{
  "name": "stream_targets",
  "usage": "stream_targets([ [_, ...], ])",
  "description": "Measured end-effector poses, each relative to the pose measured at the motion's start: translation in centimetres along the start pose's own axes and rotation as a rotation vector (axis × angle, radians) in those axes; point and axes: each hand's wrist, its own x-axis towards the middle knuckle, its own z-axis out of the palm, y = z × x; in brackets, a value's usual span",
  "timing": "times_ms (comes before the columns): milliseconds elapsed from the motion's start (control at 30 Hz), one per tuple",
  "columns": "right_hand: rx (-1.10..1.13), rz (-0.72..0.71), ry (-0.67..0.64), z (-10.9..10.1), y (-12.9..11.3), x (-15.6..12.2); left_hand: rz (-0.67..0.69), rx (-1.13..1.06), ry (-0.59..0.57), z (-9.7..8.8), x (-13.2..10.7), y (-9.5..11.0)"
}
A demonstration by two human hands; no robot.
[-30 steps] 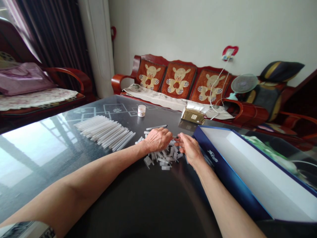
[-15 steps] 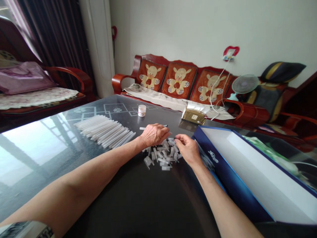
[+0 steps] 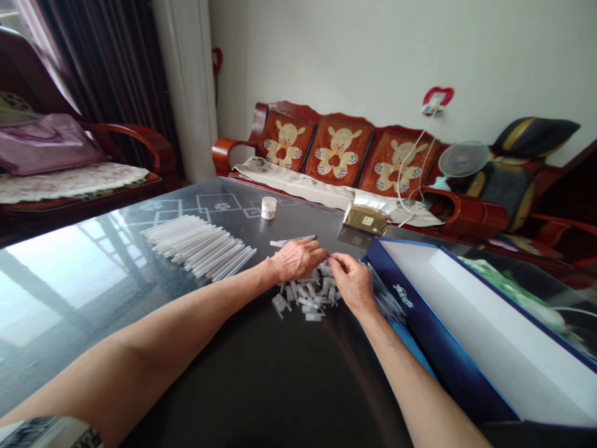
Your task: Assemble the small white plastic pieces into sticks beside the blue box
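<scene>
1. The left hand is over the far left side of a pile of small cloudy plastic pieces, in the middle of the table. Its fingers are curled close together; I can't tell what they hold.
2. The right hand is at the pile's right side. Its thumb and pointer finger are nearly shut, and seem to pinch a tiny dark bit.
3. Just past the left hand lies a thin white stick with a dark end.
4. The plastic pieces look light, stiff and a bit slippery. Two fingertips across the flat sides should hold one; hard squeezing might crack it.
</scene>
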Motion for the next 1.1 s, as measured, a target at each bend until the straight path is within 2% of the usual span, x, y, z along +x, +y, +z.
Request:
stream_targets([
  [100,0.106,0.085,-0.042,0.0,0.1,0.1,-0.011,-0.001,-0.007,-0.2,-0.1,0.1],
  [167,0.203,0.162,-0.023,-0.2,0.5,0.4,-0.050,0.006,-0.004,-0.4,-0.1,0.0],
  [267,0.263,0.249,0.119,-1.0,1.5,0.9,-0.156,0.021,0.023,-0.6,-0.2,-0.2],
  [333,0.178,0.241,0.225,-1.5,2.0,1.2,-0.217,0.042,0.038,-0.5,-0.2,-0.4],
  [400,-0.015,0.105,0.303,-1.8,1.9,1.2,-0.235,0.068,0.036,-0.4,-0.1,-0.4],
  [467,-0.233,-0.144,0.289,-1.6,1.2,0.8,-0.217,0.080,0.032,-0.3,0.0,-0.3],
  [533,-0.374,-0.361,0.178,-1.1,0.2,0.2,-0.178,0.066,0.039,-0.3,0.0,-0.2],
  [633,-0.452,-0.456,0.041,-0.1,-0.9,-0.6,-0.126,0.025,0.057,-0.4,0.0,0.1],
  [800,-0.462,-0.419,-0.035,-0.2,-0.8,-0.6,-0.055,0.002,0.041,-0.4,-0.1,0.0],
  [900,-0.523,-0.374,-0.032,-1.4,-0.2,0.1,-0.107,0.029,0.020,-0.6,-0.1,-0.4],
  [967,-0.613,-0.286,-0.011,-2.4,0.2,0.6,-0.167,0.046,0.002,-0.9,0.0,-0.7],
  [1100,-0.850,-0.024,-0.010,-4.1,1.3,1.0,-0.232,0.056,-0.029,-1.3,0.1,-1.1],
])
